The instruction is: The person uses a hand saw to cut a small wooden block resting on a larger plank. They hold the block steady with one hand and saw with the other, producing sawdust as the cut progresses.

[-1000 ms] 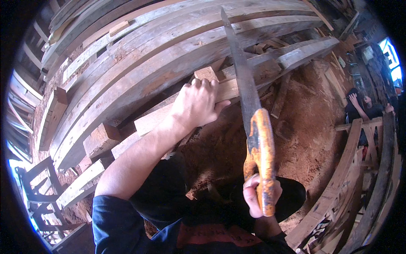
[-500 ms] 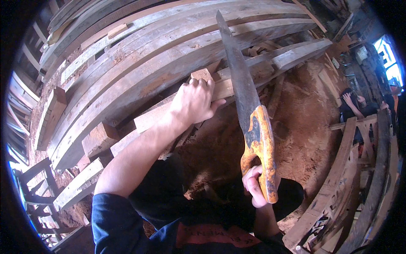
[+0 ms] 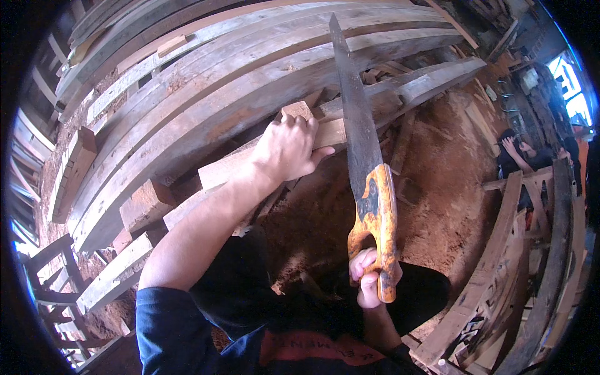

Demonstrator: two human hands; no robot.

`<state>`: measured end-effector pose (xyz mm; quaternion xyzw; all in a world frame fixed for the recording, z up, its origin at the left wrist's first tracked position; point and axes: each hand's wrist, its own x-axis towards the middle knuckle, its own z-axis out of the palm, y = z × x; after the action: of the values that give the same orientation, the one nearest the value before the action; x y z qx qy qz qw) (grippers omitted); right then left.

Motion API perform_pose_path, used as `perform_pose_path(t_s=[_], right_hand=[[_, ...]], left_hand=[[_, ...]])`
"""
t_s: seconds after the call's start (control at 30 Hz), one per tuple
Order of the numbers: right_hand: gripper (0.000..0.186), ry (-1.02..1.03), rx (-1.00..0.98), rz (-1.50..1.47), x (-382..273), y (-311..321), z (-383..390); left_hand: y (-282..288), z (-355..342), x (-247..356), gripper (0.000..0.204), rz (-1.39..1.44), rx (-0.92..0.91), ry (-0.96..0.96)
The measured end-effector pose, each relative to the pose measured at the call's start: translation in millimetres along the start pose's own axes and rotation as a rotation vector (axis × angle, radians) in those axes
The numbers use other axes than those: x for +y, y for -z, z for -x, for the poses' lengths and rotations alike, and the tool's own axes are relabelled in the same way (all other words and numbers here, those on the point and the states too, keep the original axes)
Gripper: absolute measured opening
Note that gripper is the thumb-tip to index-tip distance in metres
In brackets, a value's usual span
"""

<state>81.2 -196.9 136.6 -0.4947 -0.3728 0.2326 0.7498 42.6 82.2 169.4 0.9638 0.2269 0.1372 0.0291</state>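
My right hand (image 3: 370,272) is wrapped round the worn yellow-orange handle of a handsaw (image 3: 358,119). The dark blade points away from me, its tip over the long planks at the back. Its left edge lies close beside the end of a pale wooden board (image 3: 332,132); whether they touch I cannot tell. On that board my left hand (image 3: 287,147) presses down, fingers curled over its far edge and thumb stretched towards the blade. Just beyond my knuckles a small wood block (image 3: 296,110) sticks up.
Long thick beams (image 3: 225,103) lie side by side across the far side. Short timber offcuts (image 3: 147,205) rest at the left. Reddish sawdust (image 3: 437,194) covers the ground. A wooden rack with curved planks (image 3: 481,287) stands at the right, with another person (image 3: 516,153) behind it.
The saw's handle has shifted slightly left and towards me, and its tip slightly right, so the blade is more tilted. My left hand stays on the board.
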Motion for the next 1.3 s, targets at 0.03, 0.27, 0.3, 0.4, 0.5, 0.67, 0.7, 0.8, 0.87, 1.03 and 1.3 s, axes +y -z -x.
perform_pose_path(t_s=[0.03,0.27,0.3,0.4,0.5,0.67,0.7,0.8,0.87,1.03,1.3], right_hand=[[0.030,-0.030,0.055,-0.029,-1.9,-6.6,-1.1],[0.016,-0.141,0.162,0.206,2.7,-18.0,-56.2],[0.014,-0.120,0.140,0.221,1.6,-12.7,-37.3],[0.020,-0.083,0.101,0.092,-27.5,-7.4,1.0],[0.022,-0.077,0.081,0.339,-18.4,-9.2,-22.7],[0.017,-0.123,0.063,0.509,-12.7,-25.3,-60.5],[0.017,-0.171,0.101,0.413,-14.6,-15.9,-34.3],[0.017,-0.196,0.105,0.345,-53.0,-2.1,33.0],[0.015,-0.181,0.109,0.359,-56.0,-13.7,21.4],[0.026,-0.215,-0.036,0.628,-72.5,-11.2,-23.7],[0.026,-0.151,0.086,0.237,-37.2,-2.7,15.8]], left_hand=[[0.0,-0.2,-0.6,0.064,0.024,-0.033,-0.003],[-6.7,5.8,5.8,0.059,-0.006,0.002,0.012],[-6.6,6.6,4.2,0.059,-0.017,-0.010,0.013],[-4.4,-0.1,0.2,0.058,-0.004,-0.023,-0.003],[-1.1,-3.3,6.8,0.058,0.018,-0.102,0.003],[-10.1,4.3,1.2,0.059,-0.031,0.008,-0.006],[-11.1,3.9,-0.9,0.059,-0.050,0.074,-0.029],[6.1,-6.4,6.4,0.059,0.027,-0.148,0.039],[7.4,-4.6,9.4,0.060,0.048,-0.160,0.073],[5.0,-4.2,-4.3,0.058,0.037,-0.120,0.125],[1.6,-2.5,-2.0,0.056,0.036,-0.045,0.031]])
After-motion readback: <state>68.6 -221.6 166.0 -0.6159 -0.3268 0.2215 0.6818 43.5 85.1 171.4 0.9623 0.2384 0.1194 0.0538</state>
